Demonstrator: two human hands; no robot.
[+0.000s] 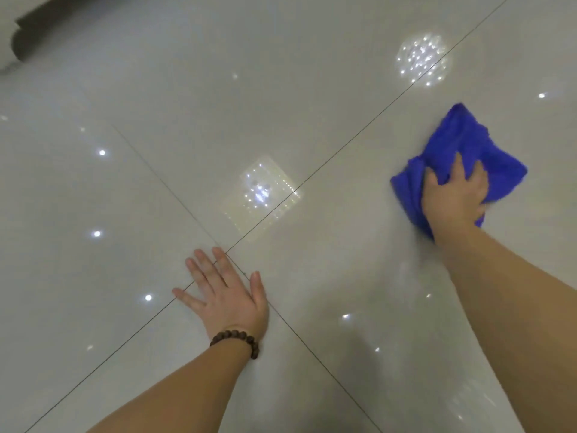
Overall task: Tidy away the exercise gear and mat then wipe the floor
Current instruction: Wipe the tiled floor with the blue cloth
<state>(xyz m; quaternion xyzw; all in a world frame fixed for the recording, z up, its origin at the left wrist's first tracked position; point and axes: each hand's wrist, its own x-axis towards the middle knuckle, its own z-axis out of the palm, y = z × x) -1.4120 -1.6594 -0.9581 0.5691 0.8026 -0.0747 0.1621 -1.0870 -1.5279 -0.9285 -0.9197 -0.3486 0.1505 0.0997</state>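
Two bare forearms reach out from the bottom edge of the frame over a glossy tiled floor (312, 89), one hand to each job. The right hand (454, 195) grips a single blue cloth (462, 145), its fingers curled into the bunched folds and its palm pressing the fabric down on the tile toward the right edge of the floor in view. The cloth fans out ahead of that hand, its long axis running from the near corner under the wrist up and away to a point at the far right, so most of the fabric leads the fingers and little trails behind. The left hand (223, 292) holds nothing: it lies flat with fingers spread, planted on the crossing where four tiles meet, a beaded bracelet (237, 340) on its wrist, apparently bracing the person's weight. The two hands are well apart, with one grout line running diagonally between them. The count: two hands, one cloth, one bracelet. No exercise gear or mat shows here, which suggests the tidying is done and the wiping is under way. Unwiped tile lies to the left of the cloth, toward the bracing hand, so the next stroke probably sweeps that way. A dark blurred shape (28, 35) sits at the floor's far left corner; it cannot be identified.
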